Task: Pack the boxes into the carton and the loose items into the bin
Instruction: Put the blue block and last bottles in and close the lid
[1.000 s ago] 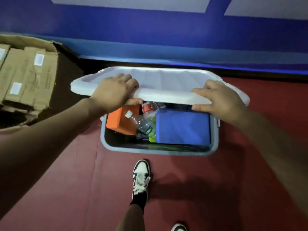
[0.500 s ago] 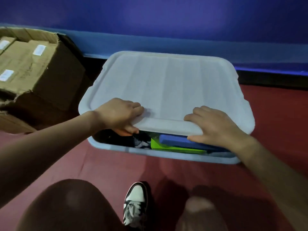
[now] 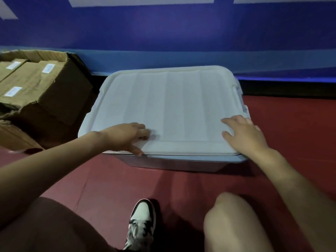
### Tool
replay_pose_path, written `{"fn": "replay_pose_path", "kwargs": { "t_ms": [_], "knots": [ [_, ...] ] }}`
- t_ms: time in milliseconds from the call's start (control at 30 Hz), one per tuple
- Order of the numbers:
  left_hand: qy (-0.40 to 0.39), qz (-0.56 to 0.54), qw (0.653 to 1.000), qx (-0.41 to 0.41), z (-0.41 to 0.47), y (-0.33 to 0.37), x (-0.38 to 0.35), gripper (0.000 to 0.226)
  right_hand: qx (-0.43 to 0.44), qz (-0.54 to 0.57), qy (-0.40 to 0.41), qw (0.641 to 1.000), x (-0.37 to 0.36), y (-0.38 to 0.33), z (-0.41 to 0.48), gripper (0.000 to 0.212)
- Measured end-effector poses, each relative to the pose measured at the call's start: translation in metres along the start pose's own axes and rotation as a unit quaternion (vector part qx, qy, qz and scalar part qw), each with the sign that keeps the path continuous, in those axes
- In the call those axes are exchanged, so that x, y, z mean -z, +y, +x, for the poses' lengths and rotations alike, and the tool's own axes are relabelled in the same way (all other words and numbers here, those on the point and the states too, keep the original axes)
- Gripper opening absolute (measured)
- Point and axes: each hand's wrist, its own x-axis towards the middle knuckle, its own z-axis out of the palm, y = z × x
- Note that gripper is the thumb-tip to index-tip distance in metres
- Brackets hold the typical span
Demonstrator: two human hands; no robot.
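Carton [image 3: 54, 99]: we see it far left on the floor, labelled boxes [image 3: 23, 79] inside.
Left hand [image 3: 125, 135]: our fingers rest on the lid [image 3: 169, 110], thumb at its front edge, gripping nothing.
Bin [image 3: 174, 162]: just right of the carton, lid on.
Right hand [image 3: 243, 137]: fingers spread flat on the lid's near-right corner.
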Motion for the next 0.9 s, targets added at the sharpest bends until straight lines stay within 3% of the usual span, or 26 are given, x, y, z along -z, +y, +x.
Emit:
{"fn": "replay_pose_path", "kwargs": {
  "t_ms": [133, 300, 567, 667, 733, 900],
  "knots": [
    [0.037, -0.015, 0.999, 0.003, 0.007, 0.010, -0.009, 0.077, -0.014, -0.034, 0.086, 0.996, -0.015, 0.003, -0.013, 0.046],
    [-0.027, 0.128, 0.991, 0.016, 0.014, 0.041, -0.013, 0.096, -0.030, -0.033, 0.099, 0.994, -0.021, 0.007, -0.024, 0.053],
    [-0.016, 0.138, 0.990, 0.004, 0.015, 0.042, -0.009, 0.095, -0.101, 0.092, 0.062, 0.989, -0.028, 0.016, -0.020, 0.049],
    [-0.028, 0.005, 0.998, 0.060, 0.012, 0.031, -0.002, 0.086, -0.199, 0.195, 0.041, 0.959, -0.018, 0.010, 0.005, 0.055],
    [0.001, -0.062, 0.994, 0.089, 0.016, 0.032, 0.004, 0.071, -0.195, 0.157, -0.007, 0.968, -0.015, 0.010, 0.015, 0.057],
    [0.069, -0.014, 0.992, 0.109, 0.076, 0.067, 0.013, 0.058, -0.180, 0.082, -0.006, 0.980, -0.019, 0.010, 0.018, 0.056]
  ]
}}
